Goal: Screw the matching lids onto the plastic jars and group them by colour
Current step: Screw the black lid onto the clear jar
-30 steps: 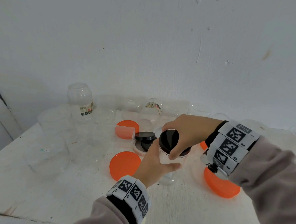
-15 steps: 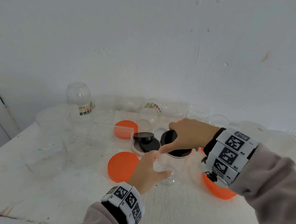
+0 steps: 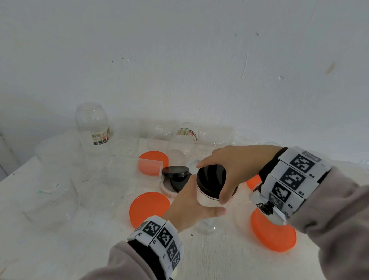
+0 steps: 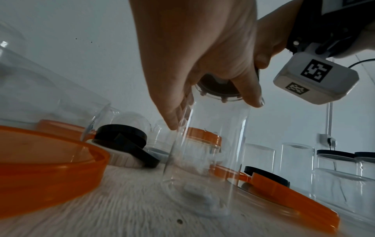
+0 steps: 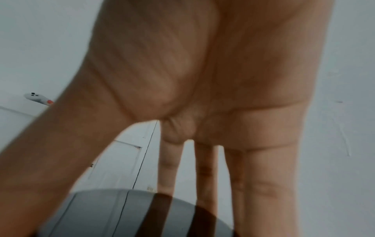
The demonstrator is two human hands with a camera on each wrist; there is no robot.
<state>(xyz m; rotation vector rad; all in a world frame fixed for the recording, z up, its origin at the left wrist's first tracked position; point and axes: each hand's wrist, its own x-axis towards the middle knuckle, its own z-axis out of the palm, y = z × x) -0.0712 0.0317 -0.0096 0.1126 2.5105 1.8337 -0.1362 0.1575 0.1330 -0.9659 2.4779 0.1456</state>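
Note:
A clear plastic jar (image 3: 207, 207) stands in the middle of the white table (image 3: 40, 250), leaning a little toward me. My left hand (image 3: 191, 204) grips its upper wall from the left, thumb in front. A black lid (image 3: 210, 177) sits on the jar's mouth, and my right hand (image 3: 225, 184) grips its rim from above. The left wrist view shows the jar (image 4: 207, 152) from low down, with the lid (image 4: 219, 91) under my left hand (image 4: 192, 64). In the right wrist view my right hand (image 5: 202, 88) has its fingers reaching down over the lid (image 5: 97, 213).
Orange lids lie left (image 3: 149, 208), right (image 3: 273, 231) and behind (image 3: 153, 162) the jar. Spare black lids (image 3: 176, 172) are stacked just behind it. Several empty clear jars crowd the left (image 3: 51, 185) and back, two of them labelled (image 3: 93, 124). A wall closes the far side.
The jar dipped toward the table, then came back up with its lid facing me more. My right hand shifted its grip round the lid's rim, and my left hand stayed on the jar.

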